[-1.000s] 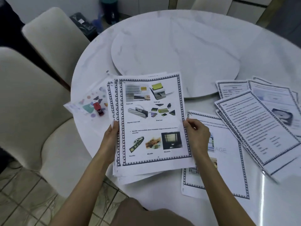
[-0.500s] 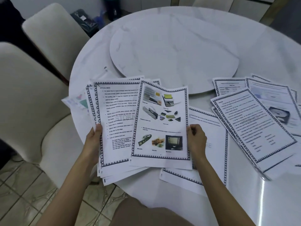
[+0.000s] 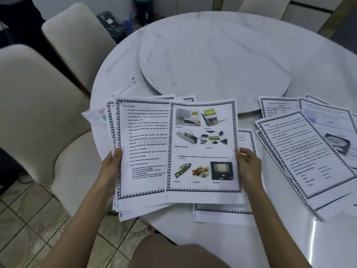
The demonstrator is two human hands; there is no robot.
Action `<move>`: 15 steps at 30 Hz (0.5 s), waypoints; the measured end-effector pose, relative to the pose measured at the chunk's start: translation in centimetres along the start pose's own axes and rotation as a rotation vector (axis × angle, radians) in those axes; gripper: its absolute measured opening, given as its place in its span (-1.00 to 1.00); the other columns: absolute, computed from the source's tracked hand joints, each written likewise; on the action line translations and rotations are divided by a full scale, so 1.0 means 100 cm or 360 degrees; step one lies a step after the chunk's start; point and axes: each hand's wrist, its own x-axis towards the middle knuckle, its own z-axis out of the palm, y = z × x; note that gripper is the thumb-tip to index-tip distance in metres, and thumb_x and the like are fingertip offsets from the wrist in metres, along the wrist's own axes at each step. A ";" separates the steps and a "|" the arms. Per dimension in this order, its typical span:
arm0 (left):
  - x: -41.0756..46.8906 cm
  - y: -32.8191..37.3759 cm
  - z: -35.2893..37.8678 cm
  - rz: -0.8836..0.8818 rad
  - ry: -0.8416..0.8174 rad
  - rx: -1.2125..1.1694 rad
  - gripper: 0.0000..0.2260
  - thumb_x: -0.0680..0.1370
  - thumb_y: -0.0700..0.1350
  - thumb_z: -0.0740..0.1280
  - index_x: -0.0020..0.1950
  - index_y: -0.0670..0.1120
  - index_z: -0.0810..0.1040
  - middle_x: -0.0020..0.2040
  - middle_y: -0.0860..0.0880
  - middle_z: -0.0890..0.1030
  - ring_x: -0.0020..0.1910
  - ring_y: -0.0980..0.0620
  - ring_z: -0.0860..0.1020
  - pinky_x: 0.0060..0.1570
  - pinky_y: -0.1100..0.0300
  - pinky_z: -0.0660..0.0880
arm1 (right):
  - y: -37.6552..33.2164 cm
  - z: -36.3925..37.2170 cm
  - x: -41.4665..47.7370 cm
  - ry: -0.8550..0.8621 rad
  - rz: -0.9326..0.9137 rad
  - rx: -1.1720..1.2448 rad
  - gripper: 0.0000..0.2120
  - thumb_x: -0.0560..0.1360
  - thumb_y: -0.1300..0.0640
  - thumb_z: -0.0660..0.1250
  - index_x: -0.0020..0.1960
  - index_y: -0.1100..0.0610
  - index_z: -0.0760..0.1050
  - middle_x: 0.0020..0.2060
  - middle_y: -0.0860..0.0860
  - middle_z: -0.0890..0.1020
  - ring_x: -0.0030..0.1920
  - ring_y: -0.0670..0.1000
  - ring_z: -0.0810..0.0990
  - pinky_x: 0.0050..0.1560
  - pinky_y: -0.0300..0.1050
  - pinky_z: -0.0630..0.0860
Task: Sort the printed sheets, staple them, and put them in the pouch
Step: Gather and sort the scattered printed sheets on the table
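Holding a stack of printed sheets [image 3: 143, 144] by its left edge, the left grip [image 3: 112, 167] has its thumb on the top page, a text page headed "OPTICAL DISCS"; its fingers are hidden underneath. The right grip [image 3: 249, 167] pinches the right edge of a single picture sheet [image 3: 202, 147], which overlaps the right side of that stack and shows small photos of devices and a dark screen. Both are held over the near rim of the round white tabletop [image 3: 222, 240], the stack partly over the tiled floor [image 3: 29, 229]. Under the picture sheet another bordered page [image 3: 222, 213] lies flat. To the right, a loose fan of pages [image 3: 309, 157] is spread out. A corner of the pouch [image 3: 95, 116], pale with pastel shapes, peeks from behind the stack on the left. A turntable [image 3: 212, 64] sits in the middle of the tabletop, and two cream chairs [image 3: 38, 117] stand to the left.
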 end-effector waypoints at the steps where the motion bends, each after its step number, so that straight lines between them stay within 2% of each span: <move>1: 0.001 0.000 0.000 0.0001 0.0001 0.0005 -0.75 0.62 -0.01 0.10 0.17 -0.06 0.47 -0.14 0.07 0.67 -0.17 0.08 0.64 -0.08 0.08 0.52 | 0.004 -0.012 0.004 0.0008 0.0034 -0.0053 -0.82 0.54 0.16 0.27 0.10 0.19 0.53 -0.03 0.16 0.62 -0.01 0.11 0.59 0.11 -0.01 0.51; 3: 0.003 0.001 -0.001 0.0012 -0.0014 0.0010 -0.77 0.62 -0.01 0.09 0.11 -0.03 0.50 -0.17 0.09 0.69 -0.19 0.11 0.65 -0.14 0.12 0.55 | 0.014 -0.035 0.009 0.0005 0.0090 -0.0241 -0.76 0.52 0.17 0.28 0.15 0.24 0.53 0.03 0.18 0.61 0.07 0.14 0.57 0.20 0.04 0.47; 6: 0.004 0.003 -0.002 0.0014 -0.0014 -0.0022 -0.75 0.62 0.00 0.08 0.16 -0.04 0.48 -0.11 0.06 0.67 -0.19 0.12 0.65 -0.23 0.18 0.61 | 0.029 -0.060 0.011 0.0097 0.0076 -0.0494 -0.78 0.51 0.21 0.28 0.12 0.27 0.54 0.00 0.20 0.62 0.04 0.17 0.57 0.14 0.00 0.43; 8: 0.005 0.006 -0.002 0.0001 0.0021 -0.0060 -0.72 0.63 0.00 0.08 0.22 -0.07 0.45 -0.06 0.03 0.63 -0.15 0.09 0.63 -0.19 0.13 0.58 | 0.034 -0.068 0.008 0.0181 0.0068 -0.0563 -0.78 0.51 0.24 0.26 0.12 0.28 0.53 -0.01 0.21 0.62 -0.03 0.12 0.53 0.07 -0.09 0.38; 10: 0.007 0.008 -0.003 0.0006 0.0044 -0.0076 -0.73 0.63 0.00 0.08 0.20 -0.07 0.45 -0.11 0.06 0.65 -0.20 0.11 0.65 -0.19 0.13 0.55 | 0.037 -0.070 0.008 0.0229 0.0074 -0.0591 -0.76 0.51 0.26 0.25 0.15 0.28 0.52 0.01 0.21 0.61 0.00 0.15 0.53 0.06 -0.13 0.34; 13: 0.008 0.012 -0.008 0.0016 0.0066 -0.0087 -0.76 0.63 0.00 0.08 0.13 -0.05 0.47 -0.24 0.09 0.69 -0.27 0.15 0.66 -0.34 0.23 0.60 | 0.039 -0.068 0.008 0.0287 0.0034 -0.0613 -0.76 0.49 0.29 0.25 0.14 0.27 0.49 0.06 0.26 0.56 0.02 0.19 0.52 0.07 -0.08 0.36; 15: 0.009 0.017 -0.014 0.0009 0.0103 -0.0116 -0.74 0.62 0.02 0.08 0.14 -0.06 0.47 -0.19 0.07 0.69 -0.26 0.14 0.66 -0.37 0.25 0.59 | 0.037 -0.063 0.009 0.0335 -0.0055 -0.0640 -0.76 0.47 0.30 0.27 0.14 0.27 0.48 0.09 0.27 0.50 0.02 0.20 0.51 0.05 -0.04 0.39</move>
